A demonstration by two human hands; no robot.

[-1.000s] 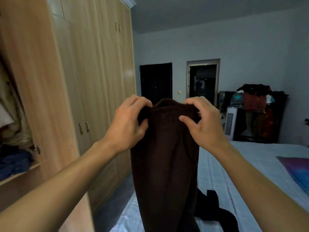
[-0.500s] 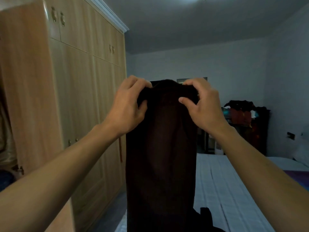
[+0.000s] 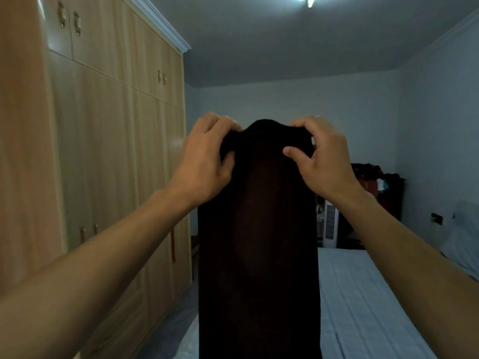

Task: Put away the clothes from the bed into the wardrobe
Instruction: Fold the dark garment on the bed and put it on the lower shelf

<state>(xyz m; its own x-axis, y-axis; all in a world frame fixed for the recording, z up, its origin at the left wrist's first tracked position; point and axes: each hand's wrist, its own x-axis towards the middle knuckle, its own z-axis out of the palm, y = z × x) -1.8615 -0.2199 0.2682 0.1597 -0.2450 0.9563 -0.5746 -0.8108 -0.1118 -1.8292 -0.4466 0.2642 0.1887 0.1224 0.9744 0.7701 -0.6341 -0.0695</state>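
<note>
Bedroom, wardrobe frame left | both my left hand and right hand pinch dark garment centre frame, now raised higher off bed | ready to fold, then shelve.

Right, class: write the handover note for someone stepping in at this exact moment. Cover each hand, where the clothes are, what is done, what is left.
Left hand: grips the top edge of the dark garment.
Right hand: grips the same edge.
Garment hangs full length, above the bed.
Wardrobe on the left; the doors in view are shut.
Done: garment lifted.
Left: put it into the wardrobe.
</note>
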